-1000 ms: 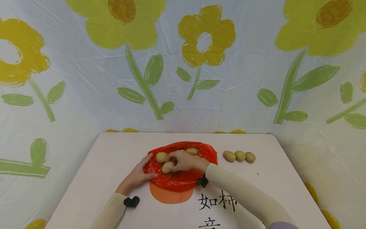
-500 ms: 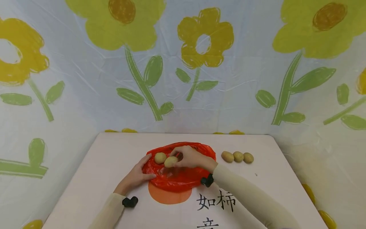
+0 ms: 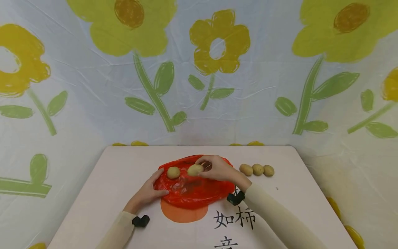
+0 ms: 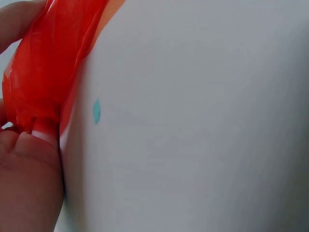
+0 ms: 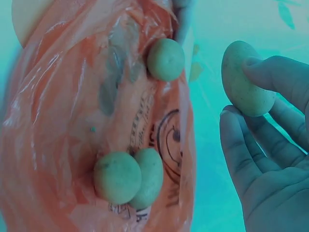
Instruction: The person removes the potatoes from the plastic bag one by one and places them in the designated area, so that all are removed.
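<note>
A red plastic bag [image 3: 186, 197] lies spread with its mouth up on the table. My left hand [image 3: 146, 192] holds its left side, thumb in front and fingers behind; in the left wrist view the red film [image 4: 43, 72] runs between them. Above the bag, my right hand [image 3: 219, 169] pinches a potato [image 3: 195, 169] between thumb and fingers. The right wrist view shows this held potato [image 5: 244, 79] apart from the bag. Inside the bag sit a single potato [image 5: 166, 59] and two touching potatoes, one round [image 5: 117, 177] and one partly hidden behind it [image 5: 152, 176].
Three potatoes [image 3: 257, 169] sit in a row on the table right of the bag. The pale table [image 3: 124, 166] has an orange circle [image 3: 183, 214] and black characters printed on it. A flower-patterned cloth [image 3: 255, 114] hangs behind and at the sides.
My right hand has lifted the potato and carried it rightward, away from the potato at the bag's left. My left hand stays on the bag's edge.
</note>
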`<action>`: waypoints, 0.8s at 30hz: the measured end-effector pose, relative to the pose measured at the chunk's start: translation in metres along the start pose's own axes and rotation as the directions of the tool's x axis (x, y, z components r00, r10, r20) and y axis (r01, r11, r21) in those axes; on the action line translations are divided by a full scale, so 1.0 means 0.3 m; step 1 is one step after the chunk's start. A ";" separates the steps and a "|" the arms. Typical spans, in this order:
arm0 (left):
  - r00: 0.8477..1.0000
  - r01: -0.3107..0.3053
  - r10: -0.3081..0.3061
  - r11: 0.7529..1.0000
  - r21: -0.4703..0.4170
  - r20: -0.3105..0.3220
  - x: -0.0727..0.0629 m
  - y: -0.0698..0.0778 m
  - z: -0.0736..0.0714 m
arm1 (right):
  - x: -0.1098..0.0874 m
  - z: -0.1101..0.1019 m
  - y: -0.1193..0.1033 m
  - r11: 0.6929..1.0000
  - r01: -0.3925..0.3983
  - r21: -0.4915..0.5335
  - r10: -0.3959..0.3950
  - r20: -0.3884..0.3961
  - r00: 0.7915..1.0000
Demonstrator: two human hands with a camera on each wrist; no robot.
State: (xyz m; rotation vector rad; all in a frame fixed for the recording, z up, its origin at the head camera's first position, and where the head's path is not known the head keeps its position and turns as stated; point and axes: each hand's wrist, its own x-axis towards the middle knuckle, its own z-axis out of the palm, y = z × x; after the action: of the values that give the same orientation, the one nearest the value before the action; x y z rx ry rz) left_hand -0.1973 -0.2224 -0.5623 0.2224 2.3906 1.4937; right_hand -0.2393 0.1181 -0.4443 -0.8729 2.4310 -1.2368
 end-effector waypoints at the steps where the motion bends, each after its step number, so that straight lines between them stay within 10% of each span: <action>1: 1.000 0.000 0.000 1.000 0.002 -0.001 -0.002 0.000 -0.002 | -0.006 -0.004 0.000 1.000 -0.001 0.003 0.001 -0.007 1.000; 24: 0.999 0.032 -0.031 0.999 0.026 -0.023 -0.004 0.006 0.003 | -0.142 -0.034 0.038 0.993 -0.070 0.094 0.089 -0.213 0.973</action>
State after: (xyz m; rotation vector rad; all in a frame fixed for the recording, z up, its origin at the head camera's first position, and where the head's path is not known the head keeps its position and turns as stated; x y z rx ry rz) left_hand -0.1958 -0.2212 -0.5608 0.1742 2.4210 1.4590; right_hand -0.2155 0.1564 -0.4485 -0.6397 2.5278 -1.4625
